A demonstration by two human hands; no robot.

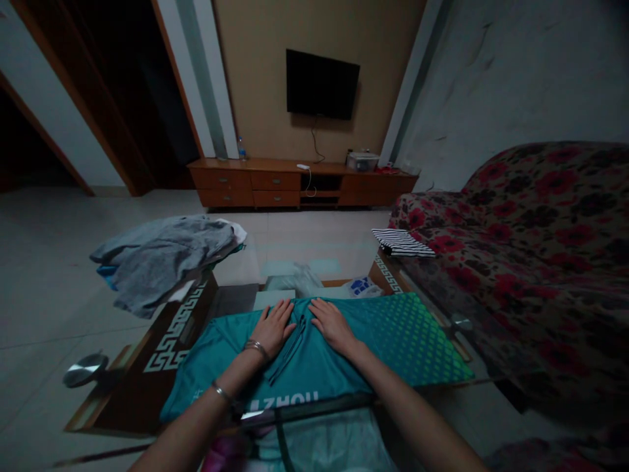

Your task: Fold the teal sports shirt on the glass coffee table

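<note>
— Where's the teal shirt (314, 357)?
— Spread across the near edge of the glass bench (236, 298), both hands flat on it: left hand (273, 326) and right hand (333, 323), each grip wide, fingers splayed, holding nothing.
— Anything around?
— A grey clothes heap (164, 257) crowds the far left corner; a striped folded piece (401, 242) lies on the floral sofa (531, 249) past the right edge.

The shirt (314, 354) lettering is cut short by the glass table (236, 288) edge; shelf items beneath blur.
</note>
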